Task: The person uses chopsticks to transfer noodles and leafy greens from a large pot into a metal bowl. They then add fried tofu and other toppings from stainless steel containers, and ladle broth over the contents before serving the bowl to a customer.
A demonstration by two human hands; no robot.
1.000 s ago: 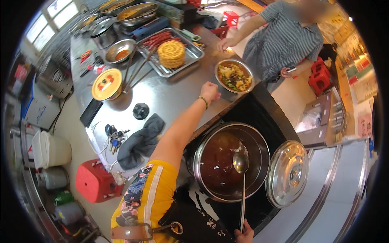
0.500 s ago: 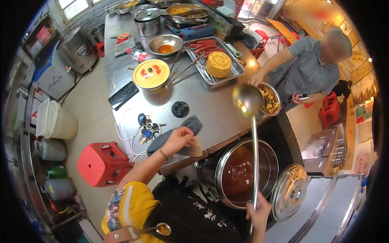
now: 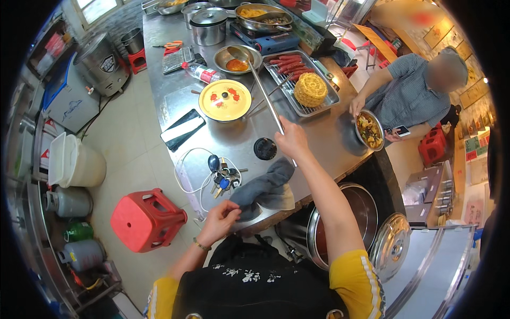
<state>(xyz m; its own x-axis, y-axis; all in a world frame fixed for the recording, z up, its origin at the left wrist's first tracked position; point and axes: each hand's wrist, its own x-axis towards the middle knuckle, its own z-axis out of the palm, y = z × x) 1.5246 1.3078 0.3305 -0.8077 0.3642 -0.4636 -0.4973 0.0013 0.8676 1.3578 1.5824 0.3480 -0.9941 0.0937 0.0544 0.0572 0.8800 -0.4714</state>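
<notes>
My right hand [image 3: 292, 139] is closed around the long handle of a metal ladle [image 3: 267, 97]. Its cup end rests in or just over a shallow steel bowl [image 3: 219, 57] with orange-red sauce in the bottom. My left hand [image 3: 221, 217], fingers curled together, is beside a crumpled grey cloth [image 3: 265, 183] at the table's near edge; I see nothing held in it. Below my right forearm stands a tall steel pot [image 3: 319, 234], partly hidden by the arm, its lid [image 3: 391, 245] to the right. A yellow lidded pot [image 3: 224, 101] sits left of the ladle.
On the steel table [image 3: 319, 133] lie keys [image 3: 226, 178], a phone [image 3: 183, 129], a black round lid [image 3: 265, 149], a bottle [image 3: 203, 72], and a tray [image 3: 332, 101] of sausages. Across it, a person [image 3: 409, 85] holds a food-filled bowl [image 3: 370, 133]. A red stool [image 3: 143, 220] stands left.
My right hand has swung the ladle from over the tall pot to the shallow steel bowl farther left. My left hand has moved down toward the cloth's near end. The person's bowl is farther from the table.
</notes>
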